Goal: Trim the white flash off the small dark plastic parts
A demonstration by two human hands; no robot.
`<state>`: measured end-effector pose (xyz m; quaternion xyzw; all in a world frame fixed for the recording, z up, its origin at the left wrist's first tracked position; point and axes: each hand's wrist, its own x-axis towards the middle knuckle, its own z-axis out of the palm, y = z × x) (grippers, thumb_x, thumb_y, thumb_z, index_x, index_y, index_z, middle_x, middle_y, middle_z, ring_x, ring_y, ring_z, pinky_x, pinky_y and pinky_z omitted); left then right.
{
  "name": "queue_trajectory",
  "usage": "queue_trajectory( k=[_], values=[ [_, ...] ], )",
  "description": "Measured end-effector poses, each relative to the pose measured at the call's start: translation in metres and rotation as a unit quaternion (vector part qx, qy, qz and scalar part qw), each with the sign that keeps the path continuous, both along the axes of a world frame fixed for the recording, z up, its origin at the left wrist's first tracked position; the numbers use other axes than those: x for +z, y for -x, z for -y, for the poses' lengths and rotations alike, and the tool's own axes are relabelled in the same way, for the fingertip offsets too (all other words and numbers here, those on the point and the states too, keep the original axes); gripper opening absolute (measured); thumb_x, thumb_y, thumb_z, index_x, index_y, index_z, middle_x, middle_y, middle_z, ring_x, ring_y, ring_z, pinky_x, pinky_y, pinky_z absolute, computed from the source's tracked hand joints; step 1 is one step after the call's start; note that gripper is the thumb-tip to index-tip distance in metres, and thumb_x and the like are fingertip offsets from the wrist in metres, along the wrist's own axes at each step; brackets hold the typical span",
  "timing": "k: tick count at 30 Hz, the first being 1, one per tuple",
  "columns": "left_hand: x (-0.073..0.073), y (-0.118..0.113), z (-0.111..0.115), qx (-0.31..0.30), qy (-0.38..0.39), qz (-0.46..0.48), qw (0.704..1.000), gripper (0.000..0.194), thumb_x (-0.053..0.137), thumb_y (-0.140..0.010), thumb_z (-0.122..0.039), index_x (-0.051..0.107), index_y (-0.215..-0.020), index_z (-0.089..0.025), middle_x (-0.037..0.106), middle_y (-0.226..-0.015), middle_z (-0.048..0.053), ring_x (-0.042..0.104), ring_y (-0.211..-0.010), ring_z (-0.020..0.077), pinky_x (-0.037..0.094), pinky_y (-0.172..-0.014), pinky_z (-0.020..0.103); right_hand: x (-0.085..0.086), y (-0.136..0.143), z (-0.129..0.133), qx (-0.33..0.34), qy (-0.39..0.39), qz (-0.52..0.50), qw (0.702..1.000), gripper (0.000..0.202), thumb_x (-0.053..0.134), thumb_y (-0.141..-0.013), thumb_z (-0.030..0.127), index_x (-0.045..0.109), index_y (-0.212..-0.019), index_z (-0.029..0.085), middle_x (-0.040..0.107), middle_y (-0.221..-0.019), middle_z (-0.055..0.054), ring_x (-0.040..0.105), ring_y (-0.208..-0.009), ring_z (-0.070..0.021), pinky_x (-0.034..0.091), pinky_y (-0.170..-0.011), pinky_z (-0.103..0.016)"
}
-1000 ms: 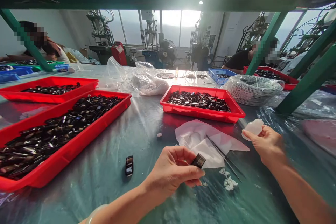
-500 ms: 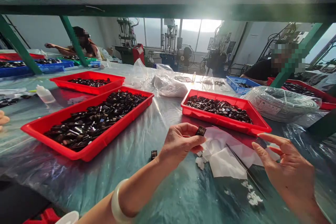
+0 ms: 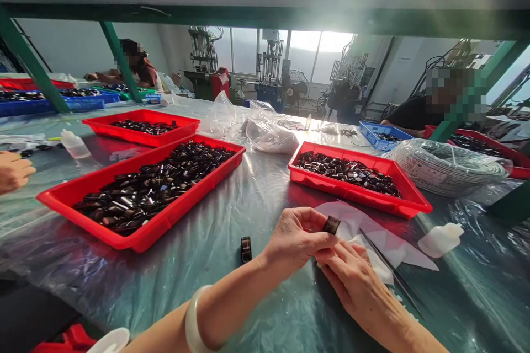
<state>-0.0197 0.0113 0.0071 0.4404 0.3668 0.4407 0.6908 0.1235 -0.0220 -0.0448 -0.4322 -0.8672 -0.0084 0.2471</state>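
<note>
A small dark brown piece (image 3: 332, 225) is pinched between the thumb and forefinger of my left hand (image 3: 296, 237). My right hand (image 3: 351, 273) touches the left fingertips just below it, its fingers pressed together; whether they hold anything is hidden. White paper (image 3: 375, 256) lies behind and beneath the right hand, with dark tweezers (image 3: 389, 265) across it. Another dark piece (image 3: 246, 250) stands on the plastic-covered table (image 3: 199, 281), left of my left wrist. To the right a small white bottle (image 3: 441, 240) lies on its side.
Red trays of dark pieces stand at the left (image 3: 144, 242), behind it (image 3: 141, 116) and at the right (image 3: 360, 198). A wrapped coil (image 3: 447, 168) sits far right. Another person's hand (image 3: 14, 172) shows at the left edge. Green shelf beams (image 3: 265, 16) cross overhead.
My right hand has moved left to meet my left hand, uncovering the white bottle. The dark piece in my left hand is turned differently. The other person's hand at the left edge reaches further in.
</note>
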Motion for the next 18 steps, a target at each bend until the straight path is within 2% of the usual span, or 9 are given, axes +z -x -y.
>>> queue_trajectory(
  k=[6,10,14,18],
  values=[
    [-0.005,-0.003,0.002,-0.005,0.013,-0.025,1.0,0.031,0.081,-0.044,-0.025,0.064,-0.065,-0.009,0.06,-0.057,0.001,0.054,-0.048,0.0099,0.042,-0.048,0.022,-0.01,-0.009,0.002,0.007,-0.018,0.009,1.0,0.018,0.043,-0.086,0.011,0.057,-0.085,0.023,0.062,-0.082,-0.002,0.057,-0.079,-0.0182,0.041,-0.077,-0.038],
    [-0.012,-0.007,0.002,-0.018,0.015,-0.029,0.999,0.033,0.082,-0.044,-0.026,0.063,-0.065,-0.009,0.06,-0.054,0.0,0.054,-0.046,0.0095,0.042,-0.046,0.021,-0.01,-0.012,0.002,0.015,-0.031,0.0,0.999,0.016,0.045,-0.087,0.014,0.058,-0.088,0.024,0.063,-0.085,-0.001,0.056,-0.079,-0.0178,0.04,-0.079,-0.039],
    [-0.017,-0.01,0.001,-0.019,0.023,-0.006,1.0,0.033,0.083,-0.043,-0.024,0.062,-0.065,-0.009,0.06,-0.053,-0.001,0.053,-0.045,0.0075,0.042,-0.046,0.019,-0.008,-0.008,0.001,-0.006,-0.035,-0.014,0.999,0.015,0.046,-0.087,0.015,0.058,-0.086,0.023,0.063,-0.084,-0.001,0.056,-0.077,-0.0175,0.041,-0.075,-0.036],
    [-0.014,-0.01,0.002,-0.002,0.011,-0.054,0.998,0.029,0.08,-0.049,-0.024,0.062,-0.067,-0.011,0.061,-0.053,-0.001,0.057,-0.048,0.0099,0.043,-0.046,0.019,0.003,-0.015,0.003,-0.015,-0.023,-0.062,0.998,0.019,0.044,-0.088,0.014,0.06,-0.085,0.023,0.062,-0.079,0.0,0.057,-0.074,-0.0152,0.042,-0.077,-0.036]
  ],
)
